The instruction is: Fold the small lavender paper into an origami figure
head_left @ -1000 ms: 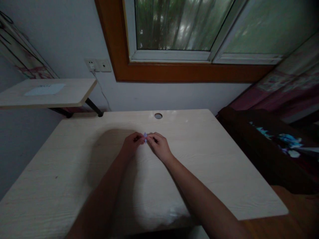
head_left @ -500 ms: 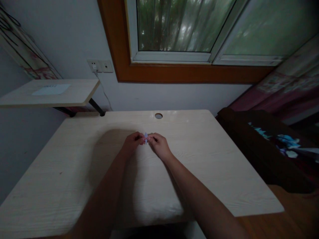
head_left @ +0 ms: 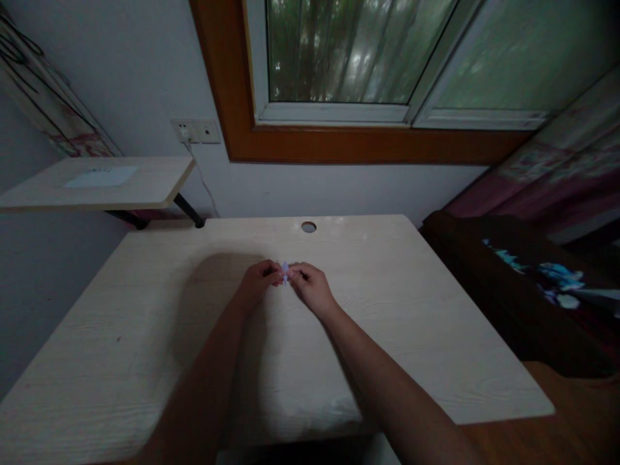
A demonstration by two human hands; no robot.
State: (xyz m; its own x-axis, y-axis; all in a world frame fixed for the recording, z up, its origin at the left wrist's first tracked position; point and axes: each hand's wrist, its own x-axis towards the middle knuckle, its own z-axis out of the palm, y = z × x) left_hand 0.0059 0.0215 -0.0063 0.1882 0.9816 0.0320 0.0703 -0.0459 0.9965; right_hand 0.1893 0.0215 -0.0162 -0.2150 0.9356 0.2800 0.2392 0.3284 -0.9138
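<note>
Between my fingertips is a small pale-lilac piece of folded paper [head_left: 285, 267], with pointed ends showing above and below the fingers. My left hand [head_left: 259, 281] pinches it from the left side. From the right, my right hand [head_left: 311, 284] grips it with thumb and forefinger. Both hands are just over the pale wooden desk [head_left: 387, 310], toward its far half. The middle of the paper is covered by the fingers, and its folds are too small to make out.
A raised shelf [head_left: 159, 184] on black legs stands at the desk's back left, with a sheet of paper [head_left: 101, 176] on it. A round cable hole [head_left: 309, 227] lies near the back edge. Behind are a wall socket [head_left: 196, 131] and a window. Dark furniture [head_left: 508, 290] stands to the right.
Both hands keep their pinch on the paper and barely move. The whole view has shifted very slightly, and a bit more of the paper shows between the fingers.
</note>
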